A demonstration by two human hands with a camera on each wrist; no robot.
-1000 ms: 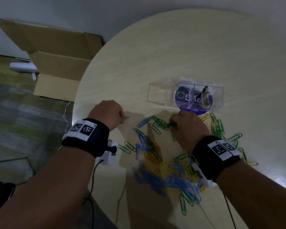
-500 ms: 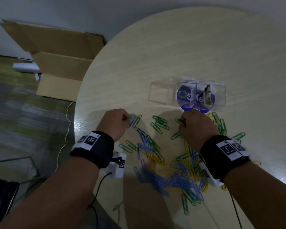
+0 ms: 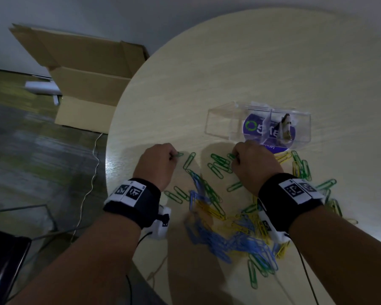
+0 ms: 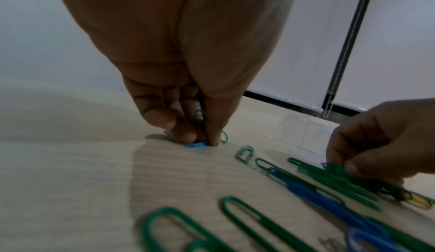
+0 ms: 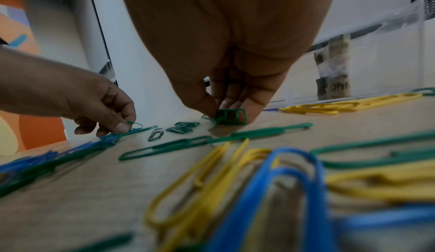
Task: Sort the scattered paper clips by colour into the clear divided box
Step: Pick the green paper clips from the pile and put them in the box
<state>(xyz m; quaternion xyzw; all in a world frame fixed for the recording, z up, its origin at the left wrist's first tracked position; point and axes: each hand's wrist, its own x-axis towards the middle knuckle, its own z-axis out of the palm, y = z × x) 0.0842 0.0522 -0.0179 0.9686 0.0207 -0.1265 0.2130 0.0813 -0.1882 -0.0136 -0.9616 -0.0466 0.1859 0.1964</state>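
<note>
Our right hand pinches a small bunch of green paper clips against the surface, thumb and fingertips pressed together round them, just below the clear divided box in the middle right of the head view. Half a second ago that grip sat lower over the spread; now it has slid up almost to the box's near wall. Our left hand pinches green clips too, with a blue clip lying under its fingertips, and it has moved up and left from where it held bluish clips. We judge both hands are gathering greens, with a drop into a compartment next. No clips show in the box. Both wrists are bent down, knuckles up, forearms reaching in from the lower corners. The mixed pile of blue, yellow and green clips lies between the forearms, so most sorting remains.
</note>
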